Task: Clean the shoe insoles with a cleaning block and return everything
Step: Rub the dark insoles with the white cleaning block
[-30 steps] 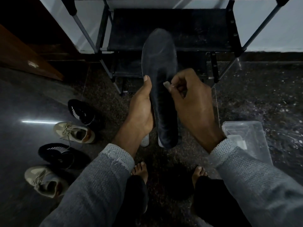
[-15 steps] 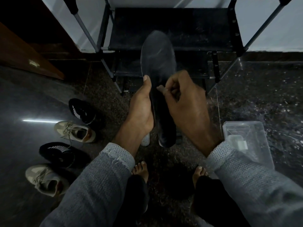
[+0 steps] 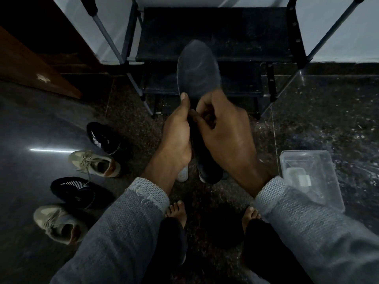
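Presently, the insole is held upright by the left hand; the right hand is curled against its middle, block unseen. Scrubbing is judged underway; firm strokes are needed next.

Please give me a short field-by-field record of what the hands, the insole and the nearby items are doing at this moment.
left hand: grips the insole's left edge, thumb on its face
right hand: fingers curled against the insole's middle; cleaning block not visible
insole: dark, held upright, toe end up, pale scuff marks
plastic box: clear, open, on the floor at right
shoes: four on the floor at left, two black, two beige
shoe rack: dark shelves behind the insole
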